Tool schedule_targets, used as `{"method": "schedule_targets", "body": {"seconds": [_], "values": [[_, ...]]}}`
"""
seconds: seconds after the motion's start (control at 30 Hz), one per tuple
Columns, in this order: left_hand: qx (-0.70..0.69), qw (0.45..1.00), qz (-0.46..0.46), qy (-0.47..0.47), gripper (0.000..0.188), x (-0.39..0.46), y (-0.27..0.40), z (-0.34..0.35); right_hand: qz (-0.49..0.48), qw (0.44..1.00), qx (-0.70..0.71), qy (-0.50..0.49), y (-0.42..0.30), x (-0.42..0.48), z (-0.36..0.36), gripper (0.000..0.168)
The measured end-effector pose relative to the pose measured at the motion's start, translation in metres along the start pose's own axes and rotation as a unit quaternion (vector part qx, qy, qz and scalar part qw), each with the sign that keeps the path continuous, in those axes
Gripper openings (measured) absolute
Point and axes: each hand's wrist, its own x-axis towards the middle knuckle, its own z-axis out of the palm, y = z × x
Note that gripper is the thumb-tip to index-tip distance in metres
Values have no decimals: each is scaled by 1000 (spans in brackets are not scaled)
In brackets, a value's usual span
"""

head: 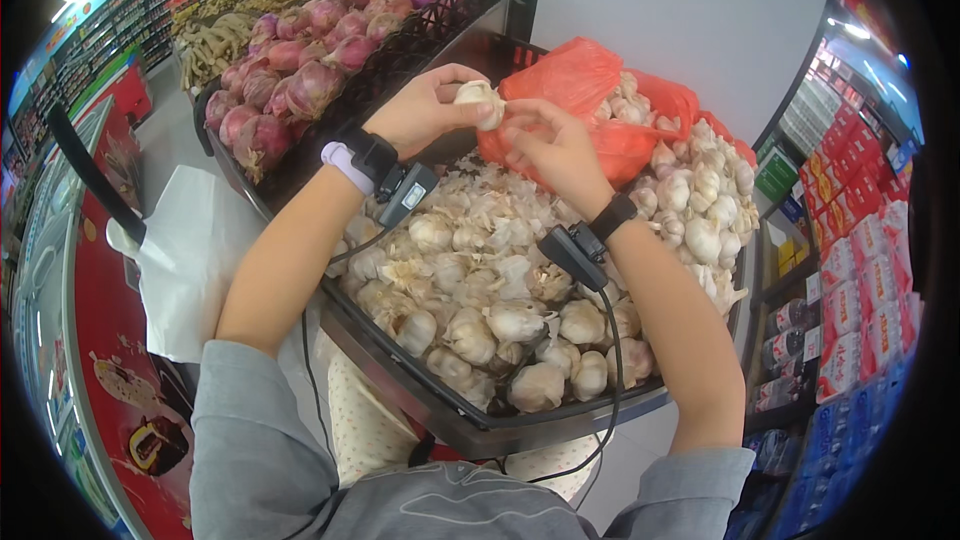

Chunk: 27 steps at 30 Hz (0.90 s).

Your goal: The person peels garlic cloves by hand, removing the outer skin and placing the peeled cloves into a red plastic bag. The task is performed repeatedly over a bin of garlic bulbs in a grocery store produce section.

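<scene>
My left hand (420, 109) grips a whitish garlic bulb (481, 103) between thumb and fingers, above the far part of the garlic bin. Close against the bulb's right side are the fingertips of my right hand (559, 142); whether they pinch some of its skin is not clear. Below both hands, loose garlic bulbs (471, 335) and papery skins (491, 199) fill a black tray (480, 420). Behind my right hand lies a red plastic bag (562, 75), open at the top with garlic bulbs (624, 101) inside. More garlic (701, 202) is heaped at the right.
Red onions (307, 90) fill a black crate at the upper left, with ginger-like roots (214, 45) beyond. A white plastic bag (195, 255) hangs left of my left arm. Cables run from both wrist devices. A grey pillar (682, 22) and stocked shelves (855, 262) stand to the right.
</scene>
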Motion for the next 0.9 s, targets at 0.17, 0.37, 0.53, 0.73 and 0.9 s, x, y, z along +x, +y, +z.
{"method": "schedule_targets", "body": {"seconds": [0.17,0.37,0.53,0.73,0.9], "values": [[119,991,59,-32,49,-5,3,9,-75,994,-66,53,3,-1,3,21],[149,987,45,-41,50,-4,-4,11,-190,946,-246,95,1,-7,5,12],[144,988,30,-44,44,-3,-6,13,-194,945,-257,59,2,-10,9,8],[165,985,5,-48,40,-7,-3,17,-177,935,-300,59,1,-12,12,8],[149,986,28,-62,39,-7,-5,16,-198,922,-326,64,-3,-13,13,9]]}}
